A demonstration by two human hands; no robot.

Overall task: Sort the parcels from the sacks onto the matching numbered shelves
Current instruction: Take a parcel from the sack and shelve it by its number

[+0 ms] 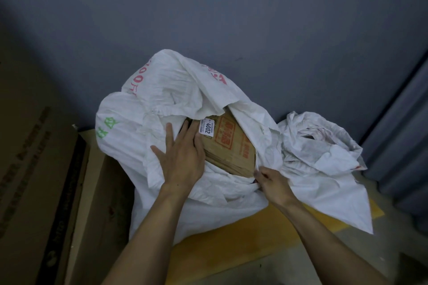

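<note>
A brown cardboard parcel with red print and a white 4002 label lies inside the open white sack. A second crumpled white sack lies just beside it.

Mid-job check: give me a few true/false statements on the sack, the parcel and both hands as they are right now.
1. The brown cardboard parcel sits inside the open white woven sack. True.
2. The parcel's white label reads 2004. False: it reads 4002.
3. The left hand lies with straight fingers against the parcel's left edge. True.
4. The right hand hangs free and touches nothing. False: it pinches the sack's edge by the parcel's near corner.
5. A second, crumpled white sack lies left of the first. False: it lies to the right.
</note>
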